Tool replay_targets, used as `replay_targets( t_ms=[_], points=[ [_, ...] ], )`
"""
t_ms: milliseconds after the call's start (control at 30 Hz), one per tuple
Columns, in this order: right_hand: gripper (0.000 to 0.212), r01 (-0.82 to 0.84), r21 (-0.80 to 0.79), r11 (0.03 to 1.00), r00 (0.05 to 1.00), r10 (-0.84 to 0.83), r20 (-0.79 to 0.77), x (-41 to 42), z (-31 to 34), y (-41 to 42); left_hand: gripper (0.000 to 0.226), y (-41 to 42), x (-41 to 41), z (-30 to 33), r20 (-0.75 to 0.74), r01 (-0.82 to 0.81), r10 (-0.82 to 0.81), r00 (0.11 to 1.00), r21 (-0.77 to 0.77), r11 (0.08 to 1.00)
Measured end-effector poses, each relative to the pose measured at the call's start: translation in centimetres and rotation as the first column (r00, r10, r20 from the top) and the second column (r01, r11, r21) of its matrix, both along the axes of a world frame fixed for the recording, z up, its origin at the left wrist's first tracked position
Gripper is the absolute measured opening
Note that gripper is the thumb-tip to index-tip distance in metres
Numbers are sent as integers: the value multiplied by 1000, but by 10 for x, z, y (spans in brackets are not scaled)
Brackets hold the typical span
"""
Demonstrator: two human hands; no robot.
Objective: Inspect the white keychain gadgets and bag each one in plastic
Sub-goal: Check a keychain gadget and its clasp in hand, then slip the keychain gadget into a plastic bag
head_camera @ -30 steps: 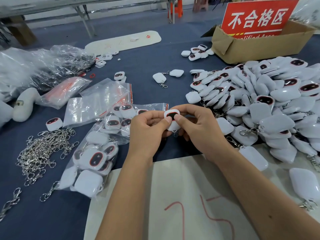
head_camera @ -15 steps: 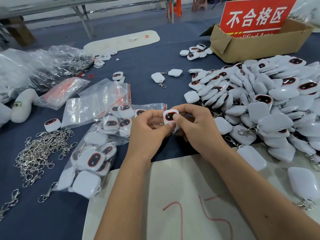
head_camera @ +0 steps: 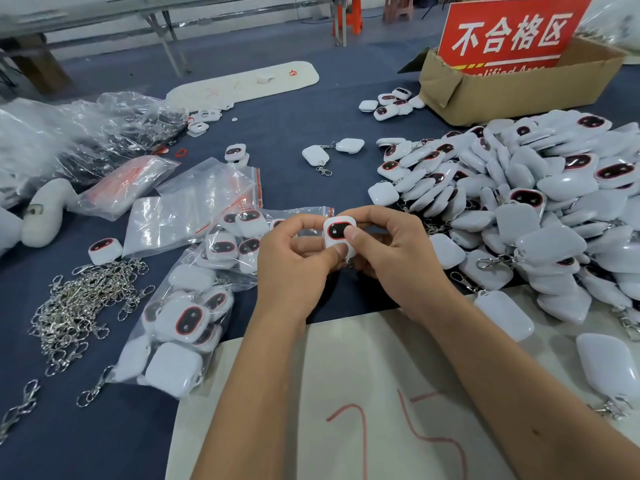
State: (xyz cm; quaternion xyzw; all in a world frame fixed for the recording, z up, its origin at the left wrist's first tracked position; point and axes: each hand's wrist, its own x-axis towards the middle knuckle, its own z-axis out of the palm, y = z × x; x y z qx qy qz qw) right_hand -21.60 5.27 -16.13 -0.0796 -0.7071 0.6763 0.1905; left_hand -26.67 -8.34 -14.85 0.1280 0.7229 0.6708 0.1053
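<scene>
Both hands hold one white keychain gadget (head_camera: 335, 232) upright at the centre, its black oval screen with a red rim facing me and a small red light lit above the screen. My left hand (head_camera: 294, 265) grips its lower left side. My right hand (head_camera: 391, 258) holds the right side, thumb pressing on the screen. A big heap of loose white gadgets (head_camera: 526, 202) lies to the right. Clear zip bags holding gadgets (head_camera: 180, 320) lie to the left, with empty zip bags (head_camera: 204, 199) behind them.
A pile of metal clasps (head_camera: 83, 303) lies at the left. A cardboard box (head_camera: 519, 88) with a red sign (head_camera: 509, 32) stands at the back right. A white sheet with red marks (head_camera: 346, 410) lies under my forearms. Crumpled plastic bags (head_camera: 69, 133) fill the far left.
The gadget has been turned more upright toward me, and my right thumb now presses on its screen. A red light now shows on it.
</scene>
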Motion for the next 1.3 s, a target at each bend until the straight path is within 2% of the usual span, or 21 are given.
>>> replay_targets(
  t_ms=[167, 333, 400, 467, 667, 800, 900, 967, 1067, 1200, 1300],
  points=[
    [16, 52, -96, 994, 998, -54, -14, -1, -1, 1, 30, 7, 3, 1, -162, -54, 40, 986, -80, 995],
    [15, 180, -59, 982, 983, -179, 28, -3, -3, 3, 48, 8, 0, -3, -263, -44, -5, 965, -179, 983],
    [13, 202, -80, 976, 979, -199, 50, -4, -4, 3, 50, 7, -1, -5, -359, -138, 26, 933, -291, 947],
    [12, 182, -102, 978, 983, -177, 57, -4, -4, 3, 41, 7, -2, -6, -415, -256, 100, 904, -340, 905],
    [14, 152, -74, 986, 988, -151, 30, -4, -2, 2, 21, 4, -5, -8, -396, -368, 201, 896, -410, 834],
    [12, 141, -57, 988, 990, -141, 2, -4, -3, 1, 36, 8, -3, -7, -413, -375, 175, 894, -471, 799],
    [9, 153, -42, 987, 988, -153, 3, -4, -5, 1, 17, 6, -4, -6, -428, -398, 184, 885, -490, 775],
    [6, 154, -91, 984, 988, -155, -6, -4, -4, 1, 5, 5, -4, -4, -427, -414, 209, 880, -474, 777],
    [12, 107, -218, 970, 991, -122, -56, -3, 0, 0, 17, 3, -4, -1, -405, -432, 252, 879, -450, 782],
    [18, -45, -382, 923, 989, -12, -147, -2, 6, -3, 20, 3, -3, 2, -374, -438, 290, 881, -415, 797],
    [11, -153, -433, 889, 973, 59, -222, -2, 7, -6, 20, 1, -5, 2, -367, -413, 274, 889, -387, 825]
  ],
)
